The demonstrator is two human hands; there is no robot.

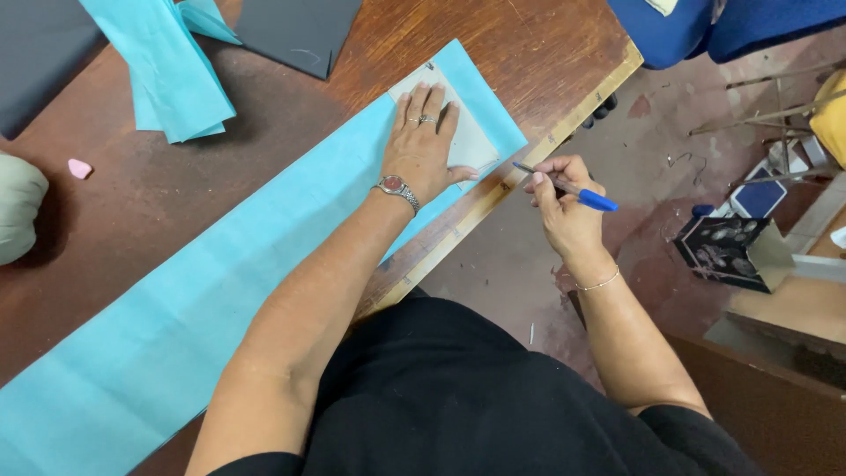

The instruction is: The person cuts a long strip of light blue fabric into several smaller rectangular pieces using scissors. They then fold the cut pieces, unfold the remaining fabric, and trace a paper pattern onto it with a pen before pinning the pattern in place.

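Note:
A long strip of light blue fabric (211,282) lies diagonally across the wooden table (546,53). Near its far end sits a pale grey card template (471,141). My left hand (423,145), wearing a ring and a wristwatch, presses flat on the template with fingers spread. My right hand (564,207) holds a blue pen (568,188) just off the table's edge, its tip pointing toward the template's corner. A thin bracelet circles the right wrist.
Folded light blue fabric (172,66) and dark grey fabric pieces (300,31) lie at the back of the table. A pink chalk piece (79,167) rests at left beside a pale bundle (18,207). On the floor right stands a dark box (727,251); blue cloth (705,26) above.

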